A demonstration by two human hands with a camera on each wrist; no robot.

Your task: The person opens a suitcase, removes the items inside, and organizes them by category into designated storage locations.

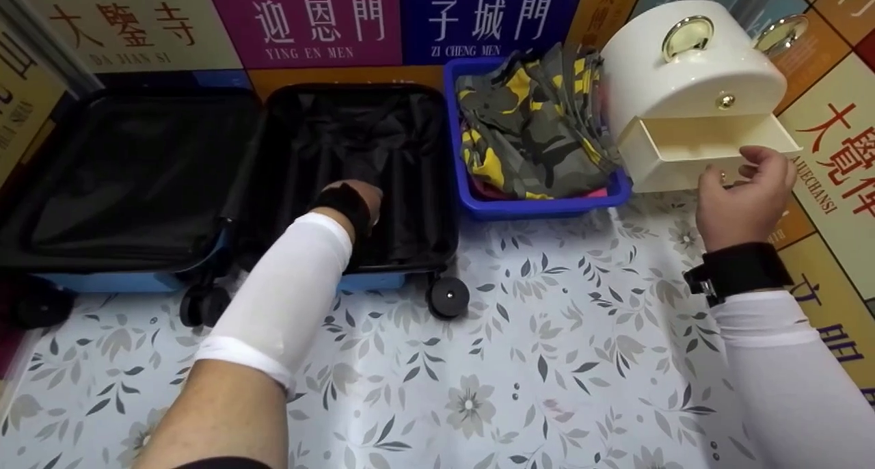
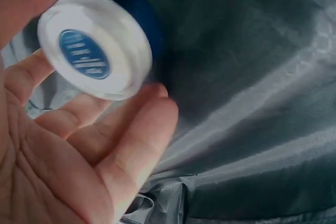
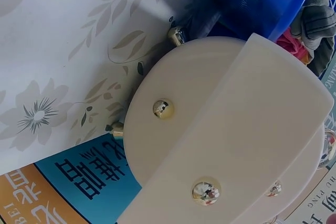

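Observation:
My left hand [image 1: 366, 199] is down inside the right half of an open black-lined suitcase [image 1: 410, 243]. In the left wrist view, the thumb and fingers of that hand hold a small round container [image 2: 128, 72], white on its labelled face and dark blue behind. My right hand [image 1: 745, 192] is in front of a cream rounded cabinet [image 1: 690, 79], by its pulled-out drawer [image 1: 677, 175]. Its fingers are loosely bent and apart. The right wrist view shows the drawer knob [image 3: 206, 192] with no fingers round it.
A blue basket [image 1: 547, 208] of folded camouflage clothes [image 1: 540, 127] stands between suitcase and cabinet. The suitcase's other half [image 1: 137, 175] lies to the left, and a wheel [image 1: 448, 297] juts forward. The floral-patterned surface [image 1: 478, 359] lies in front; printed panels [image 1: 307, 24] stand behind.

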